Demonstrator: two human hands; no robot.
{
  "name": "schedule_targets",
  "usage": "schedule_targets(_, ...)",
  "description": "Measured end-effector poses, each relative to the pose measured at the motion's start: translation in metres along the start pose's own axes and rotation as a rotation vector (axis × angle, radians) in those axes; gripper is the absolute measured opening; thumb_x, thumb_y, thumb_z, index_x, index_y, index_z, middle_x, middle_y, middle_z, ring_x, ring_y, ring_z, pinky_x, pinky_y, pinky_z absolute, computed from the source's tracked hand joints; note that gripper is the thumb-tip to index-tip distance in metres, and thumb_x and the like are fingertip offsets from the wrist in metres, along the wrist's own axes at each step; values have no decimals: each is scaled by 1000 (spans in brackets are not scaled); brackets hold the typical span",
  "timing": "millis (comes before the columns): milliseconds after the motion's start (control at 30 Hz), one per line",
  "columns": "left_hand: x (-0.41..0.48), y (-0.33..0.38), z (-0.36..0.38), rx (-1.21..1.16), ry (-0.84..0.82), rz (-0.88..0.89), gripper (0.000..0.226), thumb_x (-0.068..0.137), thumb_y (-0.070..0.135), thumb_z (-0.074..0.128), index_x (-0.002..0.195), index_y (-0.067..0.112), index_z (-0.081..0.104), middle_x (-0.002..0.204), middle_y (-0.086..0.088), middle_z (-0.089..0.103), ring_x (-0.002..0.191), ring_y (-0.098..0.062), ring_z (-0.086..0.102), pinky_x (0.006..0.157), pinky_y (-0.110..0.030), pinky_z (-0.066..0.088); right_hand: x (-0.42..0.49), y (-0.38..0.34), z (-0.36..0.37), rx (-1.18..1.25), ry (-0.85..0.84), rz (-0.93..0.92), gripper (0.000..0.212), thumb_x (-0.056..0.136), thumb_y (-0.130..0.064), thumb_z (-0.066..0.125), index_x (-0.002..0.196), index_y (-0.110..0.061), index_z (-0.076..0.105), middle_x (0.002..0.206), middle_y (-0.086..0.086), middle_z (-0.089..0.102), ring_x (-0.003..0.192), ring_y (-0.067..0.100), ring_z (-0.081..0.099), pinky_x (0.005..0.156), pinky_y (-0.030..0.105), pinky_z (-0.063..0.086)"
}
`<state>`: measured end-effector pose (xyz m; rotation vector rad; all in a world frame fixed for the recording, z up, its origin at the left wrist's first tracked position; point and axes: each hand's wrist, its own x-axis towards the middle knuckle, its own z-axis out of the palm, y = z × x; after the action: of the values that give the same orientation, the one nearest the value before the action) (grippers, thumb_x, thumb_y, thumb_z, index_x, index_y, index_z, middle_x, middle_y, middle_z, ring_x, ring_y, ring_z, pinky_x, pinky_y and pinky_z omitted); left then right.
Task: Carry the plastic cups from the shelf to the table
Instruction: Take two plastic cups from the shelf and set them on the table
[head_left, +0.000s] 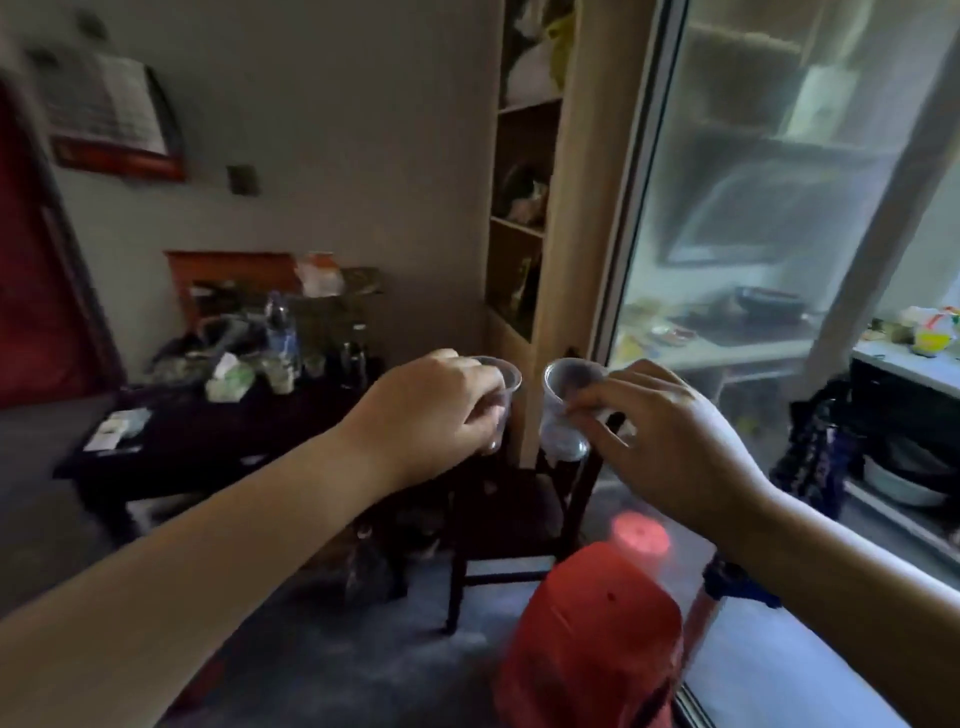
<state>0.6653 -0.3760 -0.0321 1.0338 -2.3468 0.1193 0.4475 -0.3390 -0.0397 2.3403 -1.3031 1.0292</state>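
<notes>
Holding one clear plastic cup apiece, both hands are raised out in front of the person, above a dark wooden chair (511, 525) that serves as the marker for everything else. The left hand (431, 410) has its fingers curled closed around the side of the left cup (500, 395), which stands roughly upright with its rim showing past the knuckles — the lower half of it is hidden behind the fingers. The right hand (670, 441) pinches the right cup (563, 410) between thumb and fingertips, closed on its wall; this cup tips so that its open mouth faces up and toward the camera. The two cups sit side by side over the chair's back, close together but apart, with a narrow gap between their rims.

To the left of the chair stands a dark table (208, 447) crowded with bottles, bags and papers, all blurred. Behind the chair rises a tall wooden shelf (524, 171) with several open compartments; what they hold is too dim to make out. Right of the chair a glass sliding door (779, 208) fills the view. In front of the chair, nearer the camera, sits a red plastic stool (592, 644) on the grey floor — its top turned toward the lens.
</notes>
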Motion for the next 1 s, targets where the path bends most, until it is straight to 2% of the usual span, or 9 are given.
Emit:
schedule_targets(67, -17, -42, -13, 42, -16, -55, 12, 87, 27, 50, 84, 19, 58, 80, 8, 57, 83, -14, 48, 70, -42, 47, 25, -17, 39, 61, -5, -52, 8, 80, -20, 66, 86, -26, 65, 82, -23, 50, 85, 12, 54, 68, 29, 46)
schedule_targets(233, -49, -119, -26, 96, -31, -173, 11, 88, 28, 50, 84, 23, 59, 80, 11, 58, 80, -9, 45, 67, -37, 48, 72, -41, 116, 138, -98, -109, 9, 81, -24, 64, 89, -29, 64, 82, -24, 55, 85, 0, 46, 65, 12, 35)
schedule_targets(333, -60, -154, -26, 113, -41, -232, 10, 87, 27, 51, 81, 24, 59, 77, 13, 56, 80, -9, 46, 63, -34, 46, 95, -48, 152, 193, -126, -154, 10, 83, -23, 64, 87, -31, 64, 77, -28, 50, 85, 1, 47, 66, 20, 44)
schedule_targets(500, -62, -206, -16, 131, -28, -288, 9, 85, 25, 53, 79, 22, 60, 73, 14, 52, 80, -9, 48, 66, -36, 47, 134, -45, 204, 244, -144, -230, 9, 84, -21, 63, 90, -25, 66, 80, -13, 61, 85, 13, 52, 67, 32, 49)
schedule_targets(633, -47, -250, -5, 143, -19, -321, 9, 85, 25, 54, 79, 22, 61, 73, 14, 54, 81, -8, 48, 67, -39, 48, 168, -29, 244, 263, -180, -263, 9, 84, -21, 63, 91, -22, 67, 82, -7, 65, 85, 15, 53, 67, 31, 48)
schedule_targets(867, 12, -324, 21, 210, 3, -363, 9, 85, 25, 53, 80, 23, 60, 78, 10, 61, 82, -11, 52, 65, -41, 49, 245, 30, 304, 337, -189, -316, 8, 85, -25, 60, 90, -25, 67, 79, -10, 63, 80, 8, 50, 64, 28, 46)
schedule_targets(1000, 42, -362, 36, 230, -14, -374, 11, 85, 26, 50, 79, 23, 59, 77, 10, 59, 80, -9, 51, 65, -39, 49, 281, 63, 345, 350, -187, -377, 8, 85, -23, 60, 88, -20, 67, 78, -6, 64, 79, 14, 53, 65, 31, 47)
